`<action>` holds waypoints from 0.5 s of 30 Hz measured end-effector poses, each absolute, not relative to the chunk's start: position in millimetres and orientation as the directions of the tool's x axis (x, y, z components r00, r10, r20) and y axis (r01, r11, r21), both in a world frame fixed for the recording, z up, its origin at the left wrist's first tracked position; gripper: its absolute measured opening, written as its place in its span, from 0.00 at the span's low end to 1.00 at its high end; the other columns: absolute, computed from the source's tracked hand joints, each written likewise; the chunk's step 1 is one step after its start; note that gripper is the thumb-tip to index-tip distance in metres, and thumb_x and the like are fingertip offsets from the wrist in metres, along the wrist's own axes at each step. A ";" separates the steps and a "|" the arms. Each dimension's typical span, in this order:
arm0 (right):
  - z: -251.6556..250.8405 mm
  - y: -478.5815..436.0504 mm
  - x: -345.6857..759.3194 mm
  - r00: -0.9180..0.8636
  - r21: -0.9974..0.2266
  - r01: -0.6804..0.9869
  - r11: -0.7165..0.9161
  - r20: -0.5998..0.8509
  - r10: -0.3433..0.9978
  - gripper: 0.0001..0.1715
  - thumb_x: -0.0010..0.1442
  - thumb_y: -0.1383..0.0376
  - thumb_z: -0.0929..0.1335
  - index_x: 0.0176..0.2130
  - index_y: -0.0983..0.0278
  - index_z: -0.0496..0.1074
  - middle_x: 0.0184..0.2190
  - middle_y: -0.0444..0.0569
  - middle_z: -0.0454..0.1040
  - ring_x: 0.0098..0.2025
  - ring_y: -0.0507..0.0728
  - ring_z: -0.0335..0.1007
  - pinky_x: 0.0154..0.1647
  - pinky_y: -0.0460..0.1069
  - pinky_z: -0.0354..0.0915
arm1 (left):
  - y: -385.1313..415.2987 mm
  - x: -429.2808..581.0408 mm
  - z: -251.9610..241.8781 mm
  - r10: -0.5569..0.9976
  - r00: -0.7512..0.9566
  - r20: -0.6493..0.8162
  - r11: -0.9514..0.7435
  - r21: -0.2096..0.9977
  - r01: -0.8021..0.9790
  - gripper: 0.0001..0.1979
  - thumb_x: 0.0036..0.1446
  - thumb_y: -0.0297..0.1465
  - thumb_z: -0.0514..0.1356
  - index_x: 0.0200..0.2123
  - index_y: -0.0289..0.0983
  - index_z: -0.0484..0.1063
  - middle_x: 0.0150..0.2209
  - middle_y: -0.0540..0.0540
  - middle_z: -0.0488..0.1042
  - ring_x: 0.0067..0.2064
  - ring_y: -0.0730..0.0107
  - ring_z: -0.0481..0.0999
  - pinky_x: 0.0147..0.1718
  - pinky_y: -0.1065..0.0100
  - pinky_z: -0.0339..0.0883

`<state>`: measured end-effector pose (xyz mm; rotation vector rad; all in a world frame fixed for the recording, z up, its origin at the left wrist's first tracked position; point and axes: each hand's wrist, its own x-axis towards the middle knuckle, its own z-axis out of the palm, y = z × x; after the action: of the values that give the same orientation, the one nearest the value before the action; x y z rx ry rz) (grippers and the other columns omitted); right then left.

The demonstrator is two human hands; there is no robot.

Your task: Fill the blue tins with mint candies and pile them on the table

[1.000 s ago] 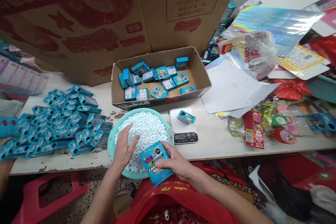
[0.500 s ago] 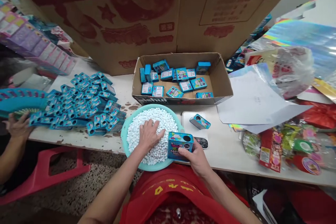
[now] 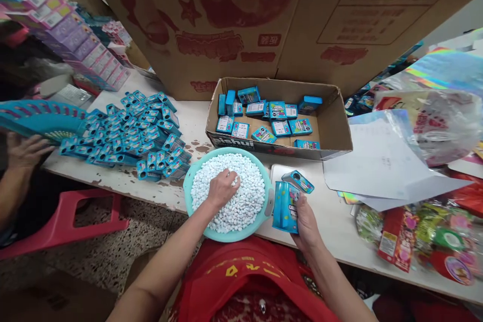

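Note:
A turquoise bowl [image 3: 187, 181] full of small white candies [image 3: 241, 214] stands at the table's front edge. My left hand [image 3: 223, 188] is on the candies with its fingers curled closed among them; how many it grips is hidden. To the right of the bowl, my right hand [image 3: 307, 221] is closed around a blue candy box [image 3: 286, 206], tilted, with its printed face partly under my thumb. Just behind that box, a smaller blue box with a round hole [image 3: 298, 181] lies on a white scale [image 3: 277, 173].
Behind the bowl sits an open carton [image 3: 332, 133] of several blue boxes, against a large cardboard box [image 3: 241, 20]. Many holed blue boxes [image 3: 128, 131] cluster at left, near another person's hand [image 3: 28, 153] and a blue basket [image 3: 49, 110]. Papers [image 3: 377, 156] and bagged sweets [image 3: 433, 231] lie right.
My right hand has moved right, away from the bowl's rim, and turned the candy box. My left hand's fingers, spread before, have curled in. The camera view has shifted.

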<state>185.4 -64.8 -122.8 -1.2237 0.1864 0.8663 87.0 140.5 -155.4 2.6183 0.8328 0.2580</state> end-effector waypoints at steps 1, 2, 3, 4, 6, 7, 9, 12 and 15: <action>-121.0 -61.4 184.9 0.672 -0.754 -0.654 0.058 -0.544 0.502 0.41 0.47 0.40 0.69 0.53 0.60 0.63 0.41 0.51 0.78 0.42 0.64 0.75 0.38 0.57 0.72 | 141.3 87.6 -154.7 0.612 0.789 0.060 -0.715 0.470 0.518 0.07 0.55 0.31 0.54 0.29 0.39 0.72 0.33 0.42 0.72 0.37 0.61 0.72 0.35 0.66 0.62; -118.3 -56.9 183.6 0.659 -0.764 -0.644 0.039 -0.528 0.536 0.40 0.48 0.41 0.69 0.52 0.60 0.63 0.41 0.51 0.77 0.42 0.63 0.75 0.38 0.57 0.71 | 141.7 88.5 -153.2 0.638 0.767 0.068 -0.673 0.533 0.512 0.06 0.54 0.31 0.55 0.28 0.39 0.71 0.32 0.43 0.72 0.37 0.62 0.72 0.35 0.66 0.62; -115.1 -51.2 181.4 0.641 -0.775 -0.631 0.017 -0.510 0.574 0.38 0.49 0.43 0.69 0.52 0.59 0.63 0.40 0.50 0.77 0.41 0.63 0.75 0.39 0.56 0.71 | 141.8 89.8 -150.9 0.668 0.740 0.080 -0.624 0.601 0.499 0.05 0.53 0.30 0.56 0.27 0.39 0.71 0.32 0.44 0.73 0.38 0.63 0.72 0.37 0.67 0.63; -111.5 -44.5 178.2 0.621 -0.790 -0.614 -0.008 -0.489 0.613 0.37 0.49 0.44 0.70 0.52 0.59 0.63 0.40 0.49 0.77 0.41 0.62 0.74 0.40 0.56 0.71 | 141.5 91.3 -147.8 0.705 0.704 0.088 -0.563 0.672 0.481 0.05 0.52 0.30 0.56 0.26 0.39 0.70 0.31 0.45 0.73 0.38 0.64 0.72 0.39 0.67 0.63; -104.7 -27.7 169.0 0.589 -0.832 -0.551 -0.062 -0.440 0.678 0.36 0.49 0.45 0.70 0.52 0.59 0.63 0.40 0.48 0.75 0.41 0.61 0.73 0.41 0.55 0.70 | 139.9 93.9 -139.6 0.794 0.607 0.036 -0.376 0.814 0.443 0.04 0.50 0.32 0.58 0.25 0.39 0.69 0.28 0.48 0.72 0.36 0.66 0.72 0.39 0.68 0.63; -102.1 -18.2 163.1 0.581 -0.858 -0.507 -0.083 -0.411 0.702 0.35 0.49 0.47 0.70 0.52 0.59 0.63 0.42 0.48 0.74 0.42 0.60 0.72 0.43 0.54 0.69 | 138.8 94.4 -134.8 0.824 0.566 -0.031 -0.253 0.874 0.415 0.05 0.50 0.34 0.58 0.25 0.39 0.68 0.26 0.49 0.71 0.33 0.67 0.71 0.36 0.68 0.64; -99.5 1.7 149.6 0.586 -0.903 -0.419 -0.094 -0.348 0.732 0.36 0.47 0.50 0.72 0.52 0.59 0.63 0.46 0.48 0.71 0.44 0.59 0.70 0.46 0.53 0.67 | 137.0 92.3 -125.2 0.838 0.521 -0.160 -0.044 0.933 0.357 0.08 0.51 0.37 0.57 0.25 0.39 0.68 0.25 0.50 0.69 0.30 0.68 0.70 0.31 0.68 0.64; -100.4 25.8 130.3 0.630 -0.929 -0.358 -0.088 -0.310 0.712 0.40 0.42 0.54 0.75 0.51 0.60 0.60 0.47 0.49 0.67 0.43 0.58 0.69 0.46 0.52 0.66 | 136.3 80.9 -115.1 0.829 0.528 -0.183 0.017 0.953 0.303 0.08 0.47 0.36 0.60 0.30 0.39 0.70 0.33 0.46 0.73 0.39 0.62 0.73 0.37 0.64 0.67; -101.0 34.1 117.8 0.728 -0.973 -0.190 -0.128 -0.227 0.647 0.30 0.49 0.53 0.72 0.47 0.61 0.61 0.42 0.49 0.67 0.44 0.59 0.67 0.48 0.55 0.64 | 136.0 68.3 -112.3 0.845 0.517 -0.141 -0.027 0.952 0.305 0.11 0.42 0.32 0.63 0.33 0.41 0.72 0.44 0.43 0.73 0.55 0.55 0.66 0.53 0.56 0.60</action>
<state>117.8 34.1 -101.0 -1.5421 -0.3862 0.7488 68.3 136.0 -112.3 1.5938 1.0092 0.5781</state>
